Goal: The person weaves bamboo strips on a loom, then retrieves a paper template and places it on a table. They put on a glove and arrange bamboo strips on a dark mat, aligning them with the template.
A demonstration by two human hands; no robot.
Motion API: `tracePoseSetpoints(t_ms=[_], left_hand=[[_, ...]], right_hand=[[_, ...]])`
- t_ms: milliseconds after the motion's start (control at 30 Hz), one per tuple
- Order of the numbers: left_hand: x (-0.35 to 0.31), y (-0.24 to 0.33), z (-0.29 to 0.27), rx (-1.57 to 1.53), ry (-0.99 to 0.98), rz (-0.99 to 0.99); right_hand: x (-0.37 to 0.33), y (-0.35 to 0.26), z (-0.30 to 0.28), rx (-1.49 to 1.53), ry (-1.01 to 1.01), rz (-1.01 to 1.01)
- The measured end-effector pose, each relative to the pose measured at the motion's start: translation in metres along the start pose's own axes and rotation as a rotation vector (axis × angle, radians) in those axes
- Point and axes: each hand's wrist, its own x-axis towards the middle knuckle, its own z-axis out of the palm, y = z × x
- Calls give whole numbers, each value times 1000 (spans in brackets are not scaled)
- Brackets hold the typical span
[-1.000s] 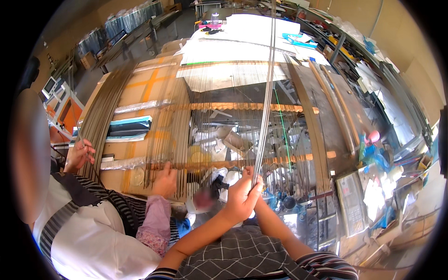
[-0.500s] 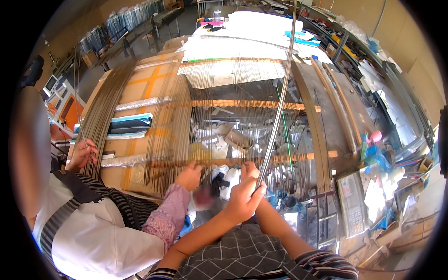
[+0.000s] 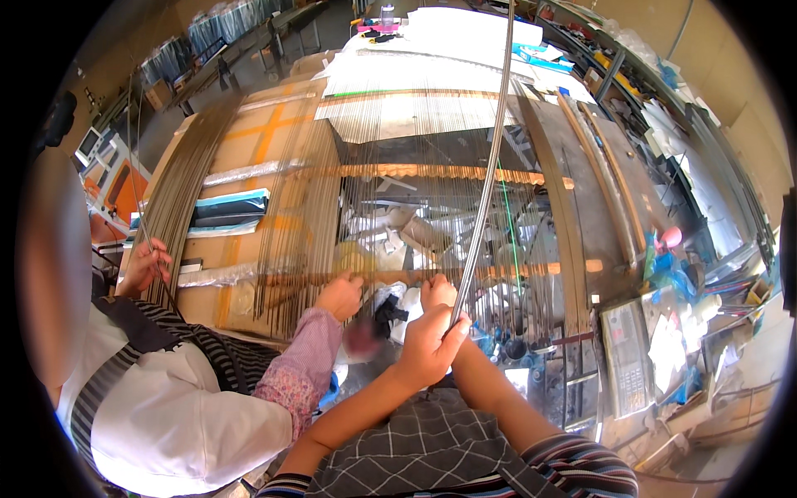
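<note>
My left hand (image 3: 428, 344) is closed around the lower end of a bundle of long, thin metal rods (image 3: 484, 199), which rises steeply past the top of the picture. Crossed behind that wrist, my right arm reaches to the near wooden bar, where my right hand (image 3: 437, 292) has its fingers curled by the thin lines; what they grip is too small to make out. Many thin wire-like lines (image 3: 432, 199) run away from me over the bars. To my left, a co-worker's hand (image 3: 340, 296) touches the same lines, while their other hand (image 3: 149, 264) holds a slender bundle.
Wooden bars (image 3: 448, 172) cross under the lines. Cardboard with orange tape (image 3: 266, 141) lies left, near a blue-and-black packet (image 3: 230, 213). A grey keypad device (image 3: 628, 365) stands at right beside plastic bags. White sheets (image 3: 448, 50) cover the far end; shelves (image 3: 618, 70) line the right.
The upper part of the rod bundle has swung slightly left. My left hand stays closed on it. The co-worker's near hand has shifted slightly along the lines.
</note>
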Motion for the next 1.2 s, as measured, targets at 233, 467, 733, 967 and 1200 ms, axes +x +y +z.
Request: tracePoseSetpoints(t_ms=[233, 467, 733, 967, 1200], left_hand=[[2, 4, 1, -25, 12, -1], [13, 4, 7, -78, 65, 34], [26, -9, 20, -103, 80, -60], [27, -9, 30, -179, 112, -4], [33, -4, 15, -241, 149, -86]], right_hand=[[18, 21, 15, -180, -58, -57], [-5, -8, -47, 68, -125, -147], [-105, -33, -147, 1141, -123, -164], [-105, -26, -155, 1060, -3, -242], [-86, 3, -137, 944, 257, -191]])
